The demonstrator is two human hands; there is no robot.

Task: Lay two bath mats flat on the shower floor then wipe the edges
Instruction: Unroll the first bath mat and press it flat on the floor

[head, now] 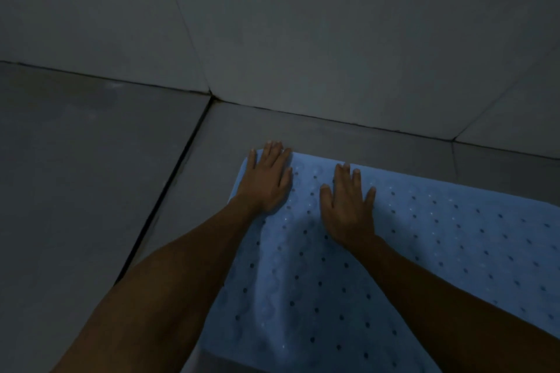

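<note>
Pressing my left hand point(266, 180) and right hand point(348, 206), fingers spread flat, near the blue bath mat point(424, 251)'s far corner, I judge it limp and rubbery, best lifted by its edge.

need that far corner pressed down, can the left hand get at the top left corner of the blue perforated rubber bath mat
Probably yes: the left hand already lies flat on the blue perforated rubber bath mat at that corner, fingertips at its edge, nothing in between.
</note>
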